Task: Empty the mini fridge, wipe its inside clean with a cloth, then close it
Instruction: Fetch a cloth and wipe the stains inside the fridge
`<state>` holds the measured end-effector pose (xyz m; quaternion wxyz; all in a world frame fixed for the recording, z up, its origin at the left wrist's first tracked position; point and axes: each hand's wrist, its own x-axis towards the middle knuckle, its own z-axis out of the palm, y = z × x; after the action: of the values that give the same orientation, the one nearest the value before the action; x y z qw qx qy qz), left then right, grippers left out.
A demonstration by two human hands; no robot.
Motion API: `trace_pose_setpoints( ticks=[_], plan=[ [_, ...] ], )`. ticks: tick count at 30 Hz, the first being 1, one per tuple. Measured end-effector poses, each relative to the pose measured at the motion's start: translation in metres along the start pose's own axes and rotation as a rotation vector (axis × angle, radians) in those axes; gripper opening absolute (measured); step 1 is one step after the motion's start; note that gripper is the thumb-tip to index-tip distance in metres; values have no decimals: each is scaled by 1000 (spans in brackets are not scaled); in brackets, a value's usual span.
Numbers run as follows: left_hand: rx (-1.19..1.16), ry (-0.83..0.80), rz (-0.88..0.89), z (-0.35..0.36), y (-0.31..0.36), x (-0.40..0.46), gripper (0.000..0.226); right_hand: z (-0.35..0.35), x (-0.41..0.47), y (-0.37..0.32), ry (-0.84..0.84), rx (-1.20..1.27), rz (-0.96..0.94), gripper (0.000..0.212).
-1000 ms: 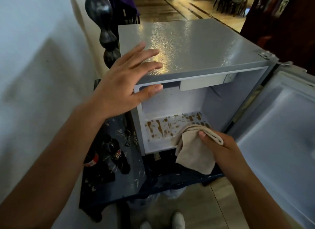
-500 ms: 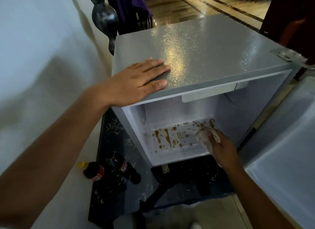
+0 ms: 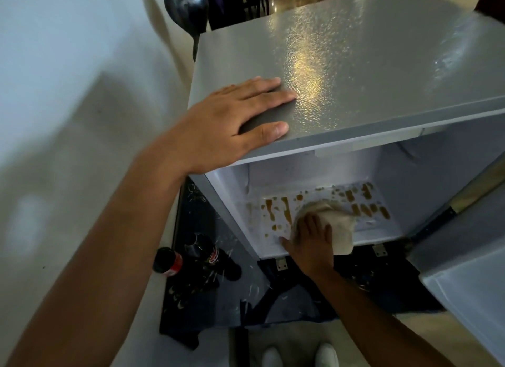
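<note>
The grey mini fridge (image 3: 355, 65) stands open, its door (image 3: 470, 271) swung out to the right. Nothing is stored inside; its white floor (image 3: 366, 230) carries several brown stains. My left hand (image 3: 232, 123) lies flat on the fridge's top near the front left corner, fingers spread. My right hand (image 3: 311, 243) reaches into the fridge and presses a beige cloth (image 3: 338, 227) onto the stained floor. Two dark cola bottles (image 3: 191, 260) stand on the low dark table (image 3: 207, 306) to the left of the fridge.
A pale wall (image 3: 68, 106) runs along the left. A dark rounded ornament (image 3: 185, 2) stands behind the fridge's left rear corner. My white shoes (image 3: 300, 355) show on the tiled floor below the table's edge.
My left hand settled flat on the fridge's top. My right hand carried the cloth from the front edge into the fridge and now presses it on the stained floor, further left.
</note>
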<state>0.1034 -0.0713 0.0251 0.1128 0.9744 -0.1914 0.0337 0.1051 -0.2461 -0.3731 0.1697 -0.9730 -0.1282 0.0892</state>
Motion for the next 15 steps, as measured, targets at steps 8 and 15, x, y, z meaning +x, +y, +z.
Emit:
trace_pose_setpoints(
  ticks=[8,15],
  plan=[
    [6,69,10,1,3,0,55,2,-1,41,92,-78,-2,59],
    [74,112,0,11,22,12,44,-1,-24,87,143,-153,161,65]
  ],
)
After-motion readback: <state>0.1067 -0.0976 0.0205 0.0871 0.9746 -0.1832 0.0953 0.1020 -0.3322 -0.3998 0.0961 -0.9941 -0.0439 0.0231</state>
